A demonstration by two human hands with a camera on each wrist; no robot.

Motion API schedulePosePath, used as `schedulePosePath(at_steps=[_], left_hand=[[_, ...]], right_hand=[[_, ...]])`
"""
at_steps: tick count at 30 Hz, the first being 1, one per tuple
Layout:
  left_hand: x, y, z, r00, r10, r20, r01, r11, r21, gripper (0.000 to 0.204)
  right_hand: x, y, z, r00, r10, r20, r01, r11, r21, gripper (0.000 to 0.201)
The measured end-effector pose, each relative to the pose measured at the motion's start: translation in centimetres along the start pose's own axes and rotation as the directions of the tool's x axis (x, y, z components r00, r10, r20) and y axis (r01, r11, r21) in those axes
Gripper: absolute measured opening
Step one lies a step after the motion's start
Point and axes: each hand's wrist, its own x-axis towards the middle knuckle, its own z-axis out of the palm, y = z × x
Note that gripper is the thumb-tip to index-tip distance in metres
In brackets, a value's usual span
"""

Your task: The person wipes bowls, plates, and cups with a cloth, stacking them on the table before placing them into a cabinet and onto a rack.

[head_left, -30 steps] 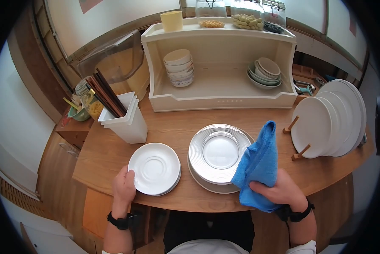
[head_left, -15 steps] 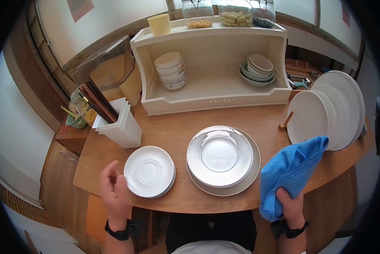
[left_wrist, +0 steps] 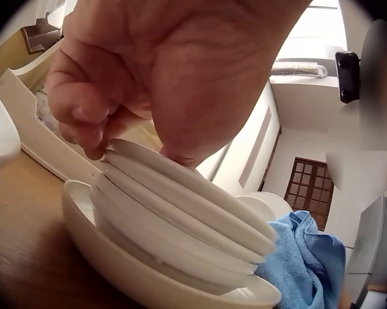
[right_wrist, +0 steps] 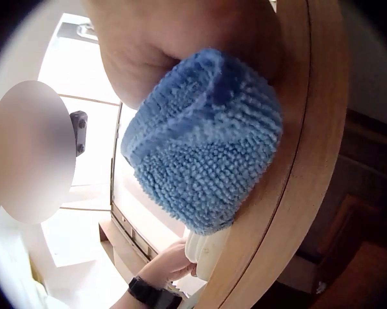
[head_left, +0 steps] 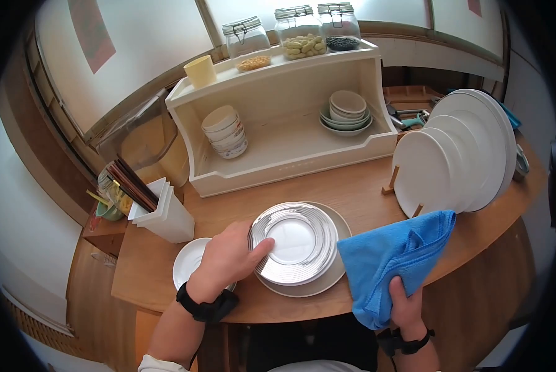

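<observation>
The left hand [head_left: 229, 255] is at the left rim of the top ridged plate [head_left: 293, 243], thumb over its edge. In the left wrist view its fingertips and thumb pinch the rim of the upper plate [left_wrist: 180, 177], which tops a stack in a wider dish [left_wrist: 116, 270]. A folded blue cloth [head_left: 392, 260] is gripped by the right hand [head_left: 407, 310], to the right of the stack; the right wrist view shows the cloth [right_wrist: 203, 141] bunched under that hand. Small white saucers [head_left: 188, 263] lie partly hidden behind the left forearm.
Upright plates [head_left: 417, 173] stand in a wooden rack at right. A white shelf [head_left: 290, 170] at the back holds stacked bowls [head_left: 225, 131], with jars [head_left: 301, 37] on top. A white container [head_left: 169, 217] of chopsticks stands at left.
The left hand has left the saucers and moved right to the ridged plate's rim. The right hand has carried the cloth away from the plates, and the head view has shifted.
</observation>
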Motion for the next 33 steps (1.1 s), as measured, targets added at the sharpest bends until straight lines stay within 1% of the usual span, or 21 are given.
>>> schedulePosePath(at_steps=[2, 5, 9, 11, 12, 14, 15, 16, 17, 18, 21, 22, 23, 24, 25, 26, 27, 29, 31, 32, 33], left_hand=[[-0.1, -0.7, 0.7, 0.995, -0.031, -0.096, 0.03, 0.999, -0.017, 0.052], [-0.1, -0.5, 0.3, 0.992, -0.111, -0.065, 0.112, 0.994, 0.012, 0.049], [-0.1, -1.0, 0.3, 0.985, -0.1, -0.141, 0.098, 0.995, -0.021, 0.048], [0.2, -1.7, 0.7, 0.972, -0.012, -0.235, -0.004, 0.998, -0.067, 0.044], [0.2, -1.8, 0.6, 0.97, -0.012, -0.242, -0.004, 0.998, -0.067, 0.044], [0.3, -1.7, 0.3, 0.968, -0.034, -0.247, -0.054, 0.939, -0.339, 0.035], [0.2, -1.7, 0.4, 0.966, -0.035, -0.257, -0.057, 0.939, -0.339, 0.035], [-0.1, -1.8, 0.6, 0.949, -0.021, -0.314, -0.171, 0.802, -0.573, 0.036], [-0.3, -1.9, 0.7, 0.928, -0.023, -0.371, -0.285, 0.596, -0.751, 0.036], [-1.0, -1.5, 0.2, 0.925, -0.026, -0.38, -0.291, 0.594, -0.75, 0.036], [-5.4, 1.4, -1.7, 0.965, -0.017, -0.263, -0.235, 0.396, -0.888, 0.034], [-6.7, 1.7, -1.4, 0.978, 0.014, -0.208, -0.195, 0.408, -0.892, 0.033], [-7.7, 1.6, -0.8, 0.966, 0.161, -0.204, -0.259, 0.524, -0.811, 0.034], [-7.9, 2.6, -0.4, 0.858, 0.383, -0.341, -0.512, 0.604, -0.61, 0.034], [-8.5, 3.6, 0.9, 0.8, 0.432, -0.417, -0.598, 0.503, -0.625, 0.034], [-9.4, 4.0, 1.6, 0.803, 0.42, -0.422, -0.593, 0.5, -0.631, 0.039], [-10.3, 4.5, 1.8, 0.813, 0.417, -0.405, -0.577, 0.492, -0.652, 0.041], [-11.5, 5.1, 2.4, 0.825, 0.406, -0.394, -0.56, 0.488, -0.669, 0.043], [-12.5, 5.4, 2.9, 0.88, 0.319, -0.352, -0.449, 0.32, -0.834, 0.044], [-12.9, 5.9, 3.0, 0.88, 0.316, -0.354, -0.45, 0.317, -0.835, 0.044], [-13.4, 6.5, 2.8, 0.891, 0.272, -0.364, -0.428, 0.235, -0.873, 0.044]], right_hand=[[0.1, -0.4, -0.1, 0.998, 0.001, 0.058, -0.002, 1.0, 0.024, 0.047], [0.3, -0.5, -0.2, 0.998, 0.006, 0.067, -0.008, 1.0, 0.025, 0.046], [0.2, -0.6, -0.2, 0.996, 0.004, 0.089, -0.006, 1.0, 0.023, 0.046], [0.2, -0.7, -0.1, 0.996, 0.021, 0.084, -0.024, 0.999, 0.039, 0.046], [0.1, -0.6, -0.1, 0.996, 0.015, 0.088, -0.018, 0.999, 0.04, 0.046], [0.1, -0.3, -0.2, 0.997, 0.026, 0.069, -0.027, 0.999, 0.019, 0.045], [0.1, -0.4, 0.0, 0.997, 0.017, 0.074, -0.019, 1.0, 0.02, 0.045], [0.1, -0.7, 0.0, 0.997, 0.051, 0.056, -0.055, 0.996, 0.067, 0.044], [0.1, -1.0, 0.1, 0.995, 0.088, 0.041, -0.092, 0.989, 0.113, 0.044], [0.1, -1.1, 0.2, 0.996, 0.08, 0.047, -0.085, 0.99, 0.112, 0.044], [0.0, -1.9, 0.4, 0.994, 0.087, 0.06, -0.097, 0.979, 0.179, 0.041], [-0.1, -2.7, 0.7, 0.985, 0.03, 0.169, -0.068, 0.972, 0.224, 0.04], [-0.2, -3.1, 1.3, 0.96, -0.028, 0.277, -0.05, 0.961, 0.272, 0.04], [0.0, -3.3, 2.1, 0.955, -0.029, 0.295, -0.055, 0.961, 0.273, 0.04], [0.3, -3.5, 3.0, 0.94, -0.025, 0.34, -0.059, 0.97, 0.235, 0.04], [0.5, -3.7, 3.9, 0.924, -0.024, 0.383, -0.057, 0.979, 0.198, 0.041], [0.7, -3.7, 5.1, 0.951, 0.029, 0.309, -0.122, 0.95, 0.287, 0.041], [0.8, -4.1, 5.6, 0.949, -0.011, 0.315, -0.062, 0.973, 0.22, 0.04], [0.4, -4.2, 5.8, 0.954, -0.091, 0.287, 0.069, 0.994, 0.086, 0.042], [0.0, -3.7, 6.2, 0.953, -0.091, 0.29, 0.07, 0.994, 0.082, 0.042], [-0.7, -3.1, 7.0, 0.976, -0.025, 0.216, -0.023, 0.976, 0.215, 0.043]])
